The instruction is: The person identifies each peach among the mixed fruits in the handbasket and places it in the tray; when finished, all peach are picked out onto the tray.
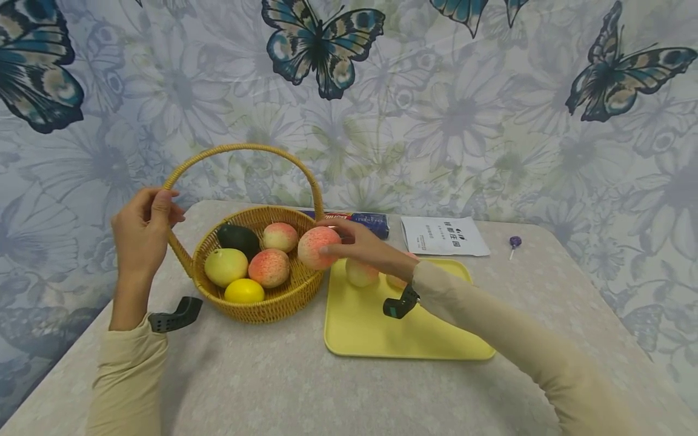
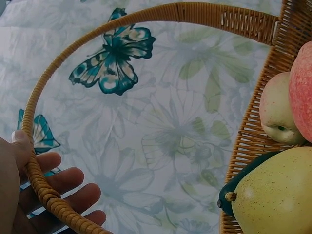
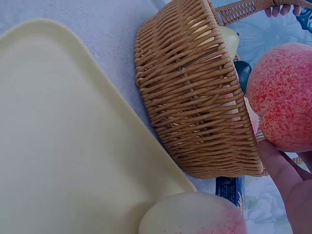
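My left hand [image 1: 142, 233] holds the left side of the wicker basket's handle [image 2: 46, 192], thumb on one side and fingers on the other. With my right hand [image 1: 371, 247] I grip a pink-red peach [image 1: 316, 249] above the right rim of the basket [image 1: 262, 312]. Inside the basket lie a dark green avocado-like fruit [image 1: 238, 240], a yellow-green pear [image 1: 226, 267], a yellow lemon-like fruit [image 1: 244, 292] and two peaches, one at the back [image 1: 280, 237] and one in the middle [image 1: 269, 268].
A yellow tray [image 1: 392, 333] stands right of the basket. On it are a pale peach [image 1: 361, 273] and another, partly hidden by my right arm. Behind are a blue package [image 1: 373, 223] and a white printed packet [image 1: 446, 236]; a purple lollipop [image 1: 515, 242] lies far right.
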The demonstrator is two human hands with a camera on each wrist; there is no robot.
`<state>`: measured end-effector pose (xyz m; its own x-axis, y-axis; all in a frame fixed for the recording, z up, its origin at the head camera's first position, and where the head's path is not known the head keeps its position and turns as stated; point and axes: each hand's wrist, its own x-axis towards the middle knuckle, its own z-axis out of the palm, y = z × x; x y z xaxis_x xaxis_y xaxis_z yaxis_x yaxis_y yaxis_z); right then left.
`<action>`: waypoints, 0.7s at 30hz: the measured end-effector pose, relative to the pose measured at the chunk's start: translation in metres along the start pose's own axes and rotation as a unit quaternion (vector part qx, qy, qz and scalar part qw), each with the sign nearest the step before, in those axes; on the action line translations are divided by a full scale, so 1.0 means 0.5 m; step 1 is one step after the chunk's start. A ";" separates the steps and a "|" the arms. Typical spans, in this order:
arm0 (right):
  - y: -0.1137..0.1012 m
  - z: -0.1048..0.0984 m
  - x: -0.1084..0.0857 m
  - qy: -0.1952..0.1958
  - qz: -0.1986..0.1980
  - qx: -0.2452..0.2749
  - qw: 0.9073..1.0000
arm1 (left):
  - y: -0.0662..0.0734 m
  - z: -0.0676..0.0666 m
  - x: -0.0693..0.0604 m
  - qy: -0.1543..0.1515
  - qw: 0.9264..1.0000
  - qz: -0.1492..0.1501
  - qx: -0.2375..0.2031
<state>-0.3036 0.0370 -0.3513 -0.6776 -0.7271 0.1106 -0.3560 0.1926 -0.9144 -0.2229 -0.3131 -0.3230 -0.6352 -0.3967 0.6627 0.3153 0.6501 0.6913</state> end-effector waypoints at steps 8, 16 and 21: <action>0.008 -0.015 -0.034 0.013 0.009 0.023 1.000 | 0.001 0.000 -0.002 0.000 1.000 -0.010 -0.003; 0.017 -0.031 -0.067 0.041 0.028 0.044 0.998 | -0.001 0.001 -0.007 0.006 1.000 0.000 -0.001; 0.029 -0.046 -0.080 0.050 0.026 0.022 0.998 | -0.001 0.001 -0.010 0.010 1.000 0.005 -0.002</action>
<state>-0.2962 0.0841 -0.3600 -0.7566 -0.6464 0.0990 -0.2920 0.1985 -0.9356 -0.2203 -0.3110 -0.3270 -0.6173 -0.4026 0.6759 0.3244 0.6524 0.6849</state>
